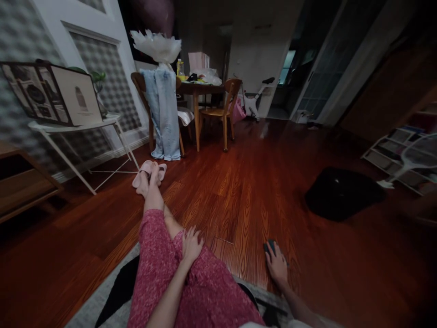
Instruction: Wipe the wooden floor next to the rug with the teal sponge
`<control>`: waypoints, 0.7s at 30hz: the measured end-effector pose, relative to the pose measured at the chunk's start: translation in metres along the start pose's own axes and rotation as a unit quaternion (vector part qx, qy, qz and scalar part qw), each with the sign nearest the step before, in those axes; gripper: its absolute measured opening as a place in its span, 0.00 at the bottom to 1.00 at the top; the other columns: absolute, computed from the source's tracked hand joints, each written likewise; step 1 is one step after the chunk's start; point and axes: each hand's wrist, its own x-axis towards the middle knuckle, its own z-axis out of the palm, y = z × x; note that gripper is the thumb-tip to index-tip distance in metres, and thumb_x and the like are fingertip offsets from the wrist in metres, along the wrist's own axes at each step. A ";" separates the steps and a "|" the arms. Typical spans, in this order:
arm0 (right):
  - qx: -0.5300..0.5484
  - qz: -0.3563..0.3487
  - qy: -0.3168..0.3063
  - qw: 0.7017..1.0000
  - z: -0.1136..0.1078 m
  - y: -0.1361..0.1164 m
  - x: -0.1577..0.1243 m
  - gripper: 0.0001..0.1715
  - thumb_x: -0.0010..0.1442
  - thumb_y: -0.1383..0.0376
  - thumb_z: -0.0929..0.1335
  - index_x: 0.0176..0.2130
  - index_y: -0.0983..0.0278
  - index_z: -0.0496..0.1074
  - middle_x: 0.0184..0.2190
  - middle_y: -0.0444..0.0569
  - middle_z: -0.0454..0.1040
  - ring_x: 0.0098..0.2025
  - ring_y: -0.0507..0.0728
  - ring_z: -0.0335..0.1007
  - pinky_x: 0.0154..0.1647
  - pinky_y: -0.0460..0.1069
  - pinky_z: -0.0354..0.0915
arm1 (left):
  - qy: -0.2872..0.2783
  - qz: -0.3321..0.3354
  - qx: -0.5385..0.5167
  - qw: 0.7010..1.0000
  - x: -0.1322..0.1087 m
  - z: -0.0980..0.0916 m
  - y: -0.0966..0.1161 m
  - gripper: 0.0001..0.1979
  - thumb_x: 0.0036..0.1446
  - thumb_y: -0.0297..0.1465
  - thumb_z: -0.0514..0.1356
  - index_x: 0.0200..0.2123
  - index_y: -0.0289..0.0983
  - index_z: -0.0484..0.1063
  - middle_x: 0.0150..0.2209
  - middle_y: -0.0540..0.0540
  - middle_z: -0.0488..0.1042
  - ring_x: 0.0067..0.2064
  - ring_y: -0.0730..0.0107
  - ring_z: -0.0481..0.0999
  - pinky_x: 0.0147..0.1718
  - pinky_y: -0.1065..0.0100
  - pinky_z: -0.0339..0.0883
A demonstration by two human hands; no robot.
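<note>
My left hand (192, 246) lies on my raised knee, over the pink-red trousers (215, 291), with its fingers apart and nothing in it. To the right, my right hand (278, 266) reaches down by the wooden floor (246, 218). Its fingers lie over a small dark object (270, 246) that resembles a computer mouse; the palm hides most of it. My legs stretch forward, crossed at the ankles, with pale pink slippers (141, 175) on the feet.
A patterned rug (92, 310) lies under me. A black bulky object (341, 193) sits on the right, near shelves (399, 136) and a white racket (421, 152). A white side table (85, 122) bears a large box (78, 98). Ahead stand a wooden chair (218, 111) and jeans (162, 114) over another chair.
</note>
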 end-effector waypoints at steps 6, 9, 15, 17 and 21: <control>-0.013 0.156 0.049 0.986 -0.002 0.023 -0.052 0.38 0.66 0.54 0.49 0.68 0.59 0.61 0.70 0.58 0.55 0.72 0.66 0.49 0.63 0.67 0.56 | -0.009 0.006 0.009 1.000 0.001 -0.002 0.000 0.20 0.63 0.32 0.53 0.56 0.38 0.74 0.64 0.38 0.68 0.67 0.58 0.64 0.69 0.48 0.46; -0.002 0.101 0.016 0.995 0.005 -0.009 -0.059 0.37 0.66 0.55 0.50 0.68 0.60 0.62 0.71 0.58 0.55 0.72 0.66 0.49 0.64 0.67 0.55 | -0.010 0.007 0.015 1.000 0.001 -0.002 -0.001 0.21 0.63 0.33 0.52 0.56 0.39 0.74 0.64 0.38 0.68 0.67 0.58 0.64 0.68 0.48 0.47; 0.073 -0.180 -0.100 0.976 0.016 -0.106 -0.040 0.30 0.70 0.57 0.53 0.67 0.49 0.61 0.71 0.46 0.56 0.72 0.60 0.51 0.68 0.63 0.55 | -0.016 0.004 0.021 1.000 0.002 0.000 -0.002 0.20 0.63 0.32 0.53 0.56 0.39 0.74 0.65 0.39 0.67 0.67 0.59 0.64 0.69 0.48 0.47; 0.099 -0.247 -0.124 0.956 0.018 -0.135 -0.028 0.29 0.70 0.58 0.54 0.68 0.48 0.59 0.71 0.46 0.56 0.72 0.59 0.50 0.68 0.62 0.55 | -0.017 0.006 0.019 1.000 0.002 0.001 -0.002 0.20 0.63 0.31 0.52 0.56 0.38 0.74 0.65 0.39 0.67 0.67 0.59 0.63 0.69 0.49 0.47; 0.115 -0.307 -0.154 0.932 0.018 -0.155 0.007 0.29 0.70 0.59 0.56 0.67 0.47 0.60 0.71 0.46 0.56 0.72 0.57 0.51 0.69 0.60 0.54 | -0.012 0.006 0.023 1.000 0.003 0.003 -0.004 0.20 0.63 0.31 0.53 0.56 0.39 0.74 0.65 0.40 0.67 0.67 0.60 0.63 0.69 0.50 0.48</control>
